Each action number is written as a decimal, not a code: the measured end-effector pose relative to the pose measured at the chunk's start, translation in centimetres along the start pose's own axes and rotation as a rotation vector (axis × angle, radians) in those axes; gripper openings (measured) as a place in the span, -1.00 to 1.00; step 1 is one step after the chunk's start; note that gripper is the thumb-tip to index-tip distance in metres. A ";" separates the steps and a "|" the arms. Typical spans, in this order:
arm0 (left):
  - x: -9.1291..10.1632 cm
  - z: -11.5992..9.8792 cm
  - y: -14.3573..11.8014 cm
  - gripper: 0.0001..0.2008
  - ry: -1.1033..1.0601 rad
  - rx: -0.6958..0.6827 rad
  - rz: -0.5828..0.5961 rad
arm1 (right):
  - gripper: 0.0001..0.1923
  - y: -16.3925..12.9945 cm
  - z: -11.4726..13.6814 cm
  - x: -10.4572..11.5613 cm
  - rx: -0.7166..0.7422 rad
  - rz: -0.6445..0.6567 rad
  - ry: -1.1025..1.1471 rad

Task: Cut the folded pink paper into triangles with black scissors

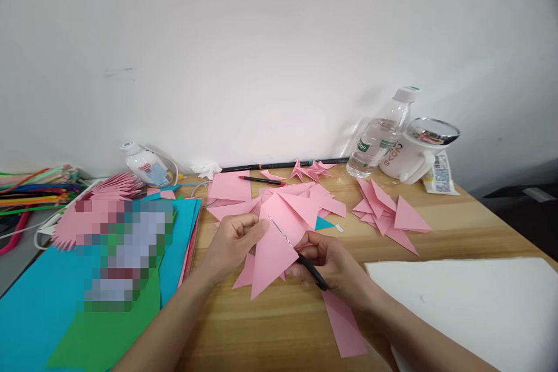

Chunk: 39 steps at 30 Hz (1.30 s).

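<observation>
Paper (272, 261), pink and pointed: probably light, easily creased; best held by edges.
Left hand (233, 245) pinches its ten-o'clock edge; right hand (333, 264) grips black-handled metal scissors (312, 271) at four o'clock.

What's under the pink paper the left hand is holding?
More pink pieces poke out from under the pink paper, and the table shows around them. Whatever lies straight under its middle is covered, so I can't tell.

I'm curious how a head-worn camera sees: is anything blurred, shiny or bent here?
Head view throughout: square blocks hide detail over the green paper; the clear bottle and mug lean outward, probably lens distortion; the mug's rim gleams; a soft shadow marks the wall left of the bottle; the scissors and held pink paper look fairly sharp.
</observation>
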<state>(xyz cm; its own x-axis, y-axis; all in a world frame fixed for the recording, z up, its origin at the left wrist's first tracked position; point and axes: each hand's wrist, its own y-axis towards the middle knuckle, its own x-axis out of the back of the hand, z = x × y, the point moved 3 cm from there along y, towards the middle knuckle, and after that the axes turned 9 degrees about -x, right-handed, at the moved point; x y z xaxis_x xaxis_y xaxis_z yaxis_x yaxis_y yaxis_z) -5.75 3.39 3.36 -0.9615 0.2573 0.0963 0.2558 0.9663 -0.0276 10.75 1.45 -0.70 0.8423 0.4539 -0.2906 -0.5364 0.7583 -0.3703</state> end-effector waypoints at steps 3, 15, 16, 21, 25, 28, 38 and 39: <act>0.0 0.0 0.0 -0.62 -0.026 -0.003 -0.016 | -0.65 0.0 -0.1 0.1 -0.030 -0.012 -0.008; 0.3 0.3 0.0 -0.61 0.096 -0.050 -0.099 | -0.58 0.5 -0.9 0.1 0.027 0.008 0.058; 0.2 0.3 0.0 -0.61 0.093 -0.046 -0.091 | -0.59 0.4 -0.8 0.0 0.028 0.028 0.062; -0.4 0.1 -0.1 -0.60 0.070 -0.047 -0.060 | -0.62 0.0 -0.1 -0.1 -0.010 0.066 0.069; -0.8 0.1 -0.1 -0.61 -0.004 -0.034 -0.045 | -0.56 -0.2 0.5 -0.4 -0.008 0.106 0.077; -0.8 0.4 -0.2 -0.62 -0.076 -0.031 -0.053 | -0.53 -0.2 0.6 -0.6 -0.009 0.115 0.048; -1.0 0.9 -0.3 -0.61 -0.052 -0.038 -0.038 | -0.59 0.0 0.4 -0.5 0.001 0.106 0.020; -1.0 0.9 -0.3 -0.62 -0.057 -0.038 -0.038 | -0.59 0.0 0.3 -0.5 0.003 0.107 0.023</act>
<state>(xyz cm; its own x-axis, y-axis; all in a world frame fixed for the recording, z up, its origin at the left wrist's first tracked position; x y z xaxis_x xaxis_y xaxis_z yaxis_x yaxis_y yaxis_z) -4.99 2.87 2.39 -0.9745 0.2209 0.0398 0.2216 0.9751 0.0129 10.37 1.35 -0.28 0.7790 0.5212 -0.3486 -0.6228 0.7075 -0.3339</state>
